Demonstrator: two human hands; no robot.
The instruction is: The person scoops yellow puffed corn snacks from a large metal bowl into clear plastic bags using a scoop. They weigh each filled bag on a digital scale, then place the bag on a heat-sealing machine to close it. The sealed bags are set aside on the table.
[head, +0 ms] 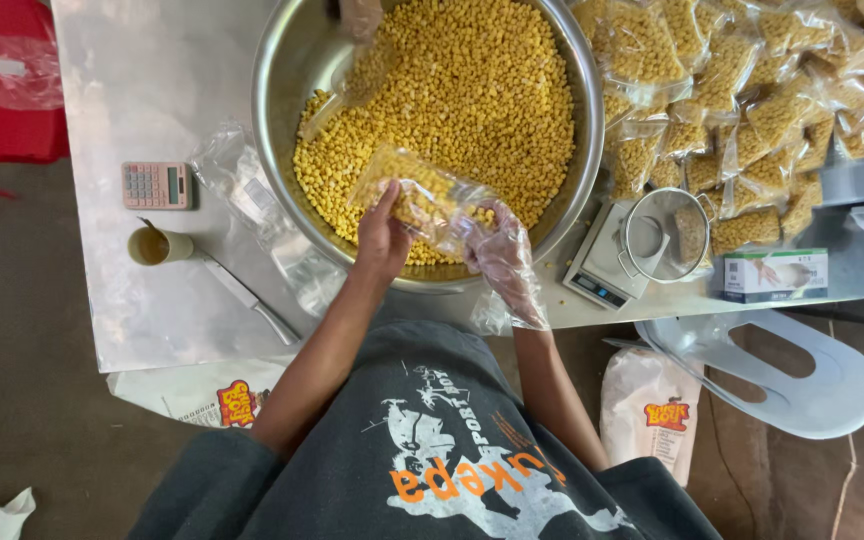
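A big steel bowl (282, 90) full of yellow kernels stands on a metal table. Over its near rim I hold a clear plastic bag (414, 192) partly filled with kernels. My left hand (382, 238), bare, grips the bag's left side. My right hand (500, 262), in a thin clear plastic glove, holds the bag's right end. At the bowl's far rim another person's hand (360, 18) holds a second clear bag over the kernels.
Several filled bags (752, 110) lie piled right of the bowl. A small scale with a steel cup (642, 245) and a glove box (774, 274) sit near the table's front edge. At left are a calculator (155, 185), a paper cup (155, 245), a knife (252, 300). White chair (802, 380) below.
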